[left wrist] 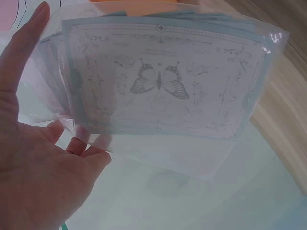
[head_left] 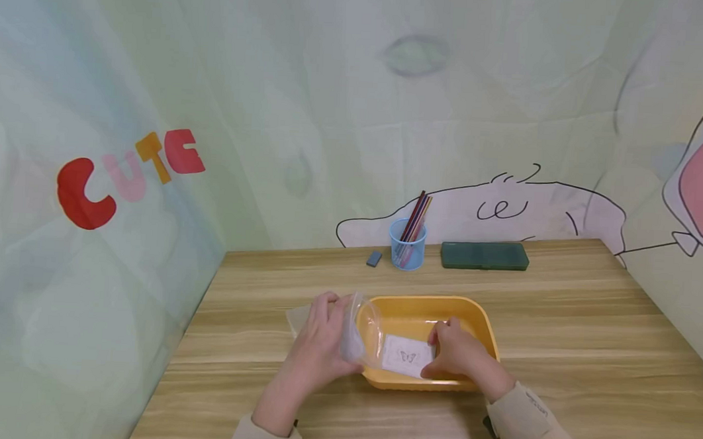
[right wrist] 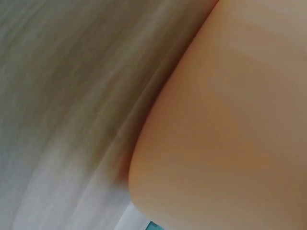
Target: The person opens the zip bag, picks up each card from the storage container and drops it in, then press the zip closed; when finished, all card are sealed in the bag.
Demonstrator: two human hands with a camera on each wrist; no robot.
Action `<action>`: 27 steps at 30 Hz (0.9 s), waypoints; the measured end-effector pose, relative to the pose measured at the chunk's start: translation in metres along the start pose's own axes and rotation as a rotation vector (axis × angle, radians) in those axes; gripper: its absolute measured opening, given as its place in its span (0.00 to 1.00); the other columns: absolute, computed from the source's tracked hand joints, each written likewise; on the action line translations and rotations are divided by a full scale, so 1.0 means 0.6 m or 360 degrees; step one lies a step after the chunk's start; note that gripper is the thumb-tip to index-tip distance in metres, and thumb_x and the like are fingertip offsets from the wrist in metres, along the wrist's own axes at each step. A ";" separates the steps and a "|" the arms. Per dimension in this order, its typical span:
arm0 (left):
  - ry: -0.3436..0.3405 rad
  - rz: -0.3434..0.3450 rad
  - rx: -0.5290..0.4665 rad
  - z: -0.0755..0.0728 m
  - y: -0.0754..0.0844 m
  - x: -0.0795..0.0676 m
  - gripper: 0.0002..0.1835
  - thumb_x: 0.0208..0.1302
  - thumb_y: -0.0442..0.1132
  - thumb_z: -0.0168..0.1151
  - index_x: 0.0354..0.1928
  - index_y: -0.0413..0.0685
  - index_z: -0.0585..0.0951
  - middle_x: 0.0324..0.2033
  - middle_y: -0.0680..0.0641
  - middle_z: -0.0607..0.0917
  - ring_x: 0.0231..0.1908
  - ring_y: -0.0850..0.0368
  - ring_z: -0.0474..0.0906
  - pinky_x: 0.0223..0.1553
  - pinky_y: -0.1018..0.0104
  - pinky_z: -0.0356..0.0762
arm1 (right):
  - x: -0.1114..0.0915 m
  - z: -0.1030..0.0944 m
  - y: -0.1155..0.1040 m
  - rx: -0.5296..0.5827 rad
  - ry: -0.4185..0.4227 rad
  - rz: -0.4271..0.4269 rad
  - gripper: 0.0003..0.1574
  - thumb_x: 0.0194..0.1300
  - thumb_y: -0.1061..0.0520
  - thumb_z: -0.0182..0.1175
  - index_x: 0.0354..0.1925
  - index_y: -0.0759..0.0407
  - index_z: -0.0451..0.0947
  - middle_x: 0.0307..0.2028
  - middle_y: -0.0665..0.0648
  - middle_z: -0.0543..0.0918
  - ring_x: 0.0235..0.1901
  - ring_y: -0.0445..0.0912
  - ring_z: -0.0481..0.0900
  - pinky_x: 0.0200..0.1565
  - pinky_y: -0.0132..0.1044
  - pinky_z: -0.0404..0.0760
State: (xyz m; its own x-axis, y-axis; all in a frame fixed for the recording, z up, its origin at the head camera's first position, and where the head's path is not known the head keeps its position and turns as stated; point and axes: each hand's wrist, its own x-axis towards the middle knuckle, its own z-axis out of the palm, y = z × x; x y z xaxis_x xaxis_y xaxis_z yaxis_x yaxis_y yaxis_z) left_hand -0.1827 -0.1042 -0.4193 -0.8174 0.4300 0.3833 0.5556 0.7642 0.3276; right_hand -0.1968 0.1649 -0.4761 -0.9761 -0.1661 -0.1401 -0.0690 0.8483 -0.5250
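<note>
A yellow plastic basket (head_left: 402, 384) stands on the table in the head view. Inside it lies a white card (head_left: 404, 355) printed with a butterfly. My right hand (head_left: 457, 350) reaches into the basket and grips this card at its right end, thumb near and fingers far. My left hand (head_left: 320, 340) holds a clear plastic bag (head_left: 354, 336) at the basket's left rim. In the left wrist view the bag shows several butterfly cards (left wrist: 163, 76) with pale blue borders, and the left hand (left wrist: 43, 167) curls its fingers at its lower edge.
Behind the basket are a blue pencil cup (head_left: 407, 252) with several pencils, a small grey-blue eraser-like block (head_left: 374, 258) and a dark green case (head_left: 485, 256). A printed curtain (head_left: 285, 110) closes off the back and sides. The right wrist view is mostly a blurred orange-tan surface.
</note>
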 end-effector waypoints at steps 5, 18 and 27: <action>0.0006 0.0001 -0.0005 0.001 0.000 0.000 0.63 0.19 0.48 0.86 0.67 0.43 0.64 0.56 0.42 0.64 0.57 0.49 0.62 0.61 0.57 0.64 | -0.001 -0.002 -0.002 -0.0008 -0.0015 -0.0027 0.35 0.33 0.48 0.82 0.36 0.56 0.73 0.33 0.54 0.70 0.31 0.48 0.69 0.36 0.41 0.73; -0.0002 0.0001 -0.0005 0.004 -0.001 0.000 0.64 0.19 0.49 0.85 0.67 0.44 0.63 0.56 0.41 0.64 0.57 0.49 0.62 0.60 0.56 0.66 | -0.002 -0.004 0.000 0.0204 -0.0039 -0.0112 0.21 0.48 0.58 0.75 0.33 0.53 0.71 0.25 0.50 0.73 0.27 0.45 0.70 0.32 0.38 0.72; 0.0004 0.0018 -0.0005 0.004 -0.001 0.001 0.63 0.20 0.49 0.85 0.67 0.44 0.63 0.56 0.41 0.65 0.57 0.48 0.62 0.59 0.56 0.67 | -0.010 -0.038 -0.032 0.0283 0.0291 -0.0318 0.07 0.61 0.62 0.65 0.36 0.50 0.83 0.30 0.47 0.81 0.24 0.43 0.69 0.27 0.34 0.73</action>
State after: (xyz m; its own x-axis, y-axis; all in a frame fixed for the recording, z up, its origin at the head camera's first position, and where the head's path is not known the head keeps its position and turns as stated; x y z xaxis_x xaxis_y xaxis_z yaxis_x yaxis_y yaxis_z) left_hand -0.1839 -0.1033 -0.4215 -0.8108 0.4373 0.3890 0.5652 0.7577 0.3262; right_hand -0.1941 0.1612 -0.4458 -0.9688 -0.2137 0.1255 -0.2418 0.7041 -0.6677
